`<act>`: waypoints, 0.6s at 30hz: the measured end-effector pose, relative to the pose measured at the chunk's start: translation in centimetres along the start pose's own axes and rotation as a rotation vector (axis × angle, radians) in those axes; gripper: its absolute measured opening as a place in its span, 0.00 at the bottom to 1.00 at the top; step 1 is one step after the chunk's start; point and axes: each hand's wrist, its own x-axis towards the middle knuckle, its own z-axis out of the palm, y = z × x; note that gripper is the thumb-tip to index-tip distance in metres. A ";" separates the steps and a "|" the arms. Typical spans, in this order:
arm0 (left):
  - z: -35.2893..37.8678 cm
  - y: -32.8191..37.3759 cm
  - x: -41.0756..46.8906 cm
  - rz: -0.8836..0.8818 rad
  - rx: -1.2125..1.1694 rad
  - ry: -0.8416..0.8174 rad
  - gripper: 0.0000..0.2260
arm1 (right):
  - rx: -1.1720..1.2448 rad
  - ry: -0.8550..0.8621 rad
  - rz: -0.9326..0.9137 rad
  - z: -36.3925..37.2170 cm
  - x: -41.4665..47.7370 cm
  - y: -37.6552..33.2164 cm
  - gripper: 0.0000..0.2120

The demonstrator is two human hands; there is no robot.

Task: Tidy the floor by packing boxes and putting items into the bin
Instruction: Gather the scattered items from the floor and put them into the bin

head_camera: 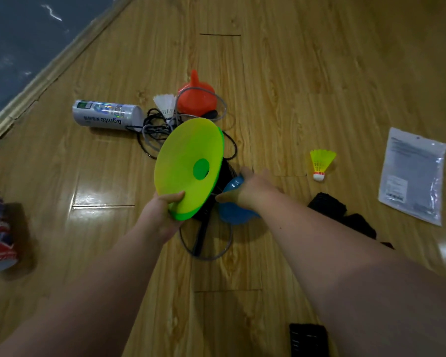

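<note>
Yellow disc cone [188,166], stacked on a green one of the same shape, is held tilted in the air just left of the blue disc [234,212]. The left hand [162,212] pinches the stack at its lower rim, thumb on top and fingers underneath. The right hand [252,189] lies over the blue disc on the floor [294,60], its fingers curled over the far rim and the thumb on the near-left side.

Noted around the blue disc:
- A black object and loops of grey cord [206,253] lie touching it, on its left and near side.
- Orange cone [196,96], white shuttlecock [165,104] and silver tube [106,115] lie beyond it, with tangled black cords [152,132] between.
- Yellow shuttlecock [321,162] and plastic packet [413,175] lie to its right; dark fabric [345,215] lies near-right.

No bin or box is in view.

Risks, as judged:
- The cord may be caught under or around the blue disc, so lifting it could drag the tangle along.
- The stack is held at one edge only. A jolt when the blue disc is added could split the two discs or drop them.
- A broad grip on a smooth dome may slip.
</note>
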 end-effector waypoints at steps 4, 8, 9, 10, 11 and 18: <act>-0.1 0.0 0.0 0.022 -0.001 -0.013 0.26 | -0.372 0.030 -0.089 0.4 0.3 -0.7 0.60; 0.1 -0.1 0.0 0.025 -0.017 -0.003 0.25 | -0.065 -0.206 -0.092 1.5 0.6 -0.9 0.55; 0.1 -0.1 0.0 0.020 -0.024 0.003 0.25 | -0.006 -0.173 -0.089 2.0 0.6 -0.5 0.50; 0.1 -0.1 0.0 0.015 -0.036 0.012 0.24 | 0.084 -0.126 -0.053 2.4 0.5 -0.1 0.47; 0.1 -0.2 0.0 0.008 -0.051 0.022 0.24 | 0.196 -0.089 0.004 2.9 0.5 0.4 0.47; -0.4 -0.3 0.4 -0.010 -0.008 0.086 0.23 | 0.325 -0.085 0.163 3.9 1.1 1.5 0.39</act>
